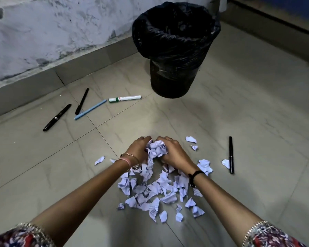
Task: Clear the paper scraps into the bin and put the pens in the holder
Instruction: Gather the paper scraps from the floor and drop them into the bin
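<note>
both the left hand [137, 148] and right hand [171, 152] curl their fingers around a crumpled wad of white paper scraps [156, 149], with the black bag-lined bin [175, 50] straight ahead beyond them.

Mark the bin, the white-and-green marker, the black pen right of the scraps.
bin [173, 81], head view, lower wall
white-and-green marker [125, 98], head view, mid barrel
black pen [231, 155], head view, mid barrel

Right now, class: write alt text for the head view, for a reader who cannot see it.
The left hand and right hand bunch a wad of paper scraps over a scattered pile on a tiled floor. A black-bagged bin stands ahead; four pens lie left of it, one black pen right of the pile.
</note>
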A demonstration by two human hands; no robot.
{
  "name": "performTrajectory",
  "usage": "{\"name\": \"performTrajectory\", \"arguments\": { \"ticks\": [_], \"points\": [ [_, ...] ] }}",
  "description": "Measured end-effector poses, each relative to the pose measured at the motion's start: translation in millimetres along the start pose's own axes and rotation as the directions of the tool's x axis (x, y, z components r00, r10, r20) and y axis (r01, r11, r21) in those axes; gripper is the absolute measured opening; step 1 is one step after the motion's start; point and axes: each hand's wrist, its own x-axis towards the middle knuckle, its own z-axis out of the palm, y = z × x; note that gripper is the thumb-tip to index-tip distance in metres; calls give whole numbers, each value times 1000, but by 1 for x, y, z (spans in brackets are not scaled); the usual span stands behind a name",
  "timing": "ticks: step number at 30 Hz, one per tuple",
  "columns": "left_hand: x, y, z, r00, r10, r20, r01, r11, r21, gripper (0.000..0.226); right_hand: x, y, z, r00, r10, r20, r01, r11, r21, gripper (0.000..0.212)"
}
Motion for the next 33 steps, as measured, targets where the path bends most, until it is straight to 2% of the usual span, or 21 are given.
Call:
{"name": "performTrajectory", "arguments": {
  "ticks": [3,6,8,10,13,16,20,22,25,28,31,33],
  "points": [
    [-5,2,-13,999,-36,-19,35,997,-67,16,-1,-6,-21,997,73,23,-74,996,48,25],
    [-10,6,-29,997,-67,30,72,980,-184,21,-1,-12,-44,990,110,90,-112,994,14,24],
    [-14,14,-43,991,-84,106,115,933,-340,26,-3,-21,-62,988,109,112,-120,989,91,20],
    [-15,24,-59,986,-63,151,122,901,-417,23,-4,-32,-83,986,92,139,-118,974,194,13],
    [-12,50,-94,986,-43,163,128,819,-559,27,0,-58,-120,987,30,158,-73,957,279,23],
    [-7,83,-141,993,-7,115,79,771,-631,28,14,-89,-163,991,-33,133,-12,944,328,33],
    [14,127,-211,996,87,16,-53,732,-679,25,39,-132,-225,985,-166,47,134,907,400,16],
    [31,150,-242,993,107,-45,-108,702,-704,26,61,-144,-256,983,-175,-56,181,880,439,20],
    [67,175,-275,988,58,-140,-143,669,-729,28,100,-151,-286,979,-105,-177,178,863,473,15],
    [105,190,-284,982,-23,-186,-123,674,-729,30,136,-147,-296,968,58,-242,81,845,528,14],
    [142,195,-281,977,-115,-180,-51,695,-717,25,173,-133,-297,956,186,-226,-32,834,550,23],
    [161,195,-279,967,-168,-190,-5,737,-676,19,193,-124,-298,932,270,-241,-126,866,484,42]
  ]
}}
